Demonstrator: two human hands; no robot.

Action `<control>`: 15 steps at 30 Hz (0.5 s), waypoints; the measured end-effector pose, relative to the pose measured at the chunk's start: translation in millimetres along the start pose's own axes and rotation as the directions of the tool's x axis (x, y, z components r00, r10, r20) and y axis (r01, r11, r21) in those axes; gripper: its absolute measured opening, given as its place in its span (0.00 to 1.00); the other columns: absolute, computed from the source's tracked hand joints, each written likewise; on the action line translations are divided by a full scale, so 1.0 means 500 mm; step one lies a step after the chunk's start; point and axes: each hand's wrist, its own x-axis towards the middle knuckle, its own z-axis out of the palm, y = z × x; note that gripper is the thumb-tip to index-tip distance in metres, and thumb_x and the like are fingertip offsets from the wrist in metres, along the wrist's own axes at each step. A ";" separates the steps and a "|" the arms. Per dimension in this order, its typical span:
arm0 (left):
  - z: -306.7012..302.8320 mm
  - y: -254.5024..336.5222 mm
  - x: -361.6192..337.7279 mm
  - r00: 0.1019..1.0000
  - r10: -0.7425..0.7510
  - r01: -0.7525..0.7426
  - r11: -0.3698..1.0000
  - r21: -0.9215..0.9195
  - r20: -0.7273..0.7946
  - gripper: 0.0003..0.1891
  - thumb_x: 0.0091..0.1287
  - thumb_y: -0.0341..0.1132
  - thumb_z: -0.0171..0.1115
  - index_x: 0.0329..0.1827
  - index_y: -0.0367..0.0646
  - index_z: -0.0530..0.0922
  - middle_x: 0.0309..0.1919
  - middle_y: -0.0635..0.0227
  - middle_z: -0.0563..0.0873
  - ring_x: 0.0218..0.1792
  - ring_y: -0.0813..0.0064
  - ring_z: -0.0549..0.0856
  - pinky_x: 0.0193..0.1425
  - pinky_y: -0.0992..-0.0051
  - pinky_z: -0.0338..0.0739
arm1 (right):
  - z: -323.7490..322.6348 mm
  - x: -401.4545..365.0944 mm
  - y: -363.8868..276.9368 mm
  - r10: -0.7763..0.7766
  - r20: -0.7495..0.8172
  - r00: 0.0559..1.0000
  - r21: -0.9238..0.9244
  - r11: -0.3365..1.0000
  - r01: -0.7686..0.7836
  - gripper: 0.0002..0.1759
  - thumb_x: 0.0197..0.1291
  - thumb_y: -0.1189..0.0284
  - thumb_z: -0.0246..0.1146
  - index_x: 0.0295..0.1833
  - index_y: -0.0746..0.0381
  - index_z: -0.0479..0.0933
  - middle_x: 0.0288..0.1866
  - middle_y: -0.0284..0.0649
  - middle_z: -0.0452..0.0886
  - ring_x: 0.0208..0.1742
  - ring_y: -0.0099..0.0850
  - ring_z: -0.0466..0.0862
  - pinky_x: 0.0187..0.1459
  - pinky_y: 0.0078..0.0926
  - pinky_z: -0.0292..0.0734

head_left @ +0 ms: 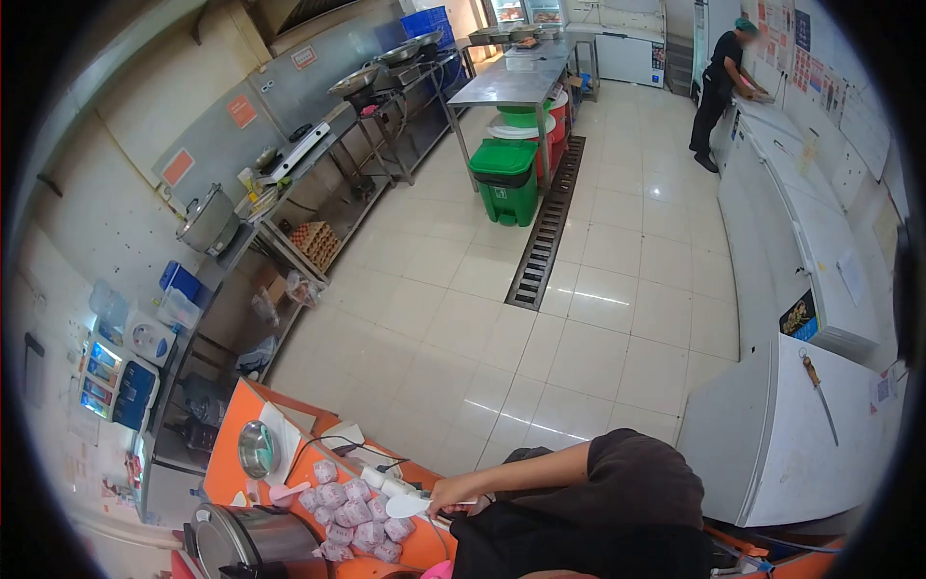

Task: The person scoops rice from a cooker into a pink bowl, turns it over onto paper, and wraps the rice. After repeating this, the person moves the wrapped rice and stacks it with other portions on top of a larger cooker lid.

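Glossy pale floor tiles, a smooth green plastic bin, and a shiny metal bowl.

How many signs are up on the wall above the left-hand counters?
3: an orange sign nearest, a second orange sign beyond it, and a pale sign with red markings farthest away.

- I saw a loose, dark brownish-grey sleeve, short, its edge near the elbow.
- Plain black cloth covered the torso below it.
- The forearm looked bare.
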 end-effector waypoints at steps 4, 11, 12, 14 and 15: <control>-0.002 -0.005 -0.011 1.000 -0.002 0.002 1.000 0.006 0.002 0.41 0.58 0.46 0.71 0.70 0.36 0.61 0.64 0.49 0.71 0.64 0.50 0.72 0.69 0.55 0.67 | 0.001 -0.006 -0.008 0.013 0.001 1.000 -0.027 1.000 -0.013 0.14 0.61 0.61 0.64 0.35 0.61 0.84 0.14 0.25 0.69 0.13 0.15 0.67 0.15 0.18 0.62; 0.002 -0.003 -0.019 1.000 -0.015 0.015 1.000 0.023 -0.004 0.41 0.58 0.47 0.70 0.70 0.36 0.62 0.64 0.49 0.71 0.64 0.49 0.72 0.69 0.55 0.67 | 0.003 -0.003 -0.001 0.037 0.010 0.999 0.012 0.999 -0.037 0.13 0.60 0.62 0.65 0.34 0.60 0.83 0.15 0.24 0.68 0.13 0.15 0.67 0.14 0.19 0.61; 0.001 -0.003 -0.020 1.000 -0.014 0.014 1.000 0.025 -0.002 0.41 0.58 0.47 0.70 0.70 0.36 0.62 0.64 0.49 0.71 0.64 0.49 0.72 0.69 0.55 0.67 | 0.004 -0.001 -0.001 0.024 0.023 0.999 0.006 1.000 -0.024 0.12 0.59 0.62 0.65 0.34 0.60 0.83 0.15 0.24 0.69 0.13 0.16 0.67 0.14 0.19 0.61; -0.002 -0.004 -0.023 1.000 -0.016 0.016 0.999 0.029 0.000 0.41 0.58 0.47 0.70 0.70 0.36 0.62 0.64 0.49 0.71 0.64 0.49 0.72 0.69 0.55 0.67 | 0.011 0.002 0.000 0.010 0.039 0.999 0.001 1.000 -0.010 0.12 0.59 0.62 0.66 0.35 0.61 0.83 0.15 0.24 0.69 0.13 0.16 0.67 0.14 0.19 0.61; -0.003 -0.006 -0.023 1.000 -0.015 0.015 0.999 0.037 0.001 0.41 0.58 0.47 0.70 0.70 0.36 0.62 0.64 0.49 0.71 0.64 0.49 0.72 0.69 0.55 0.67 | 0.016 0.001 -0.003 0.020 0.023 1.000 -0.027 0.999 -0.020 0.12 0.59 0.63 0.65 0.34 0.61 0.83 0.14 0.25 0.69 0.13 0.16 0.67 0.14 0.19 0.61</control>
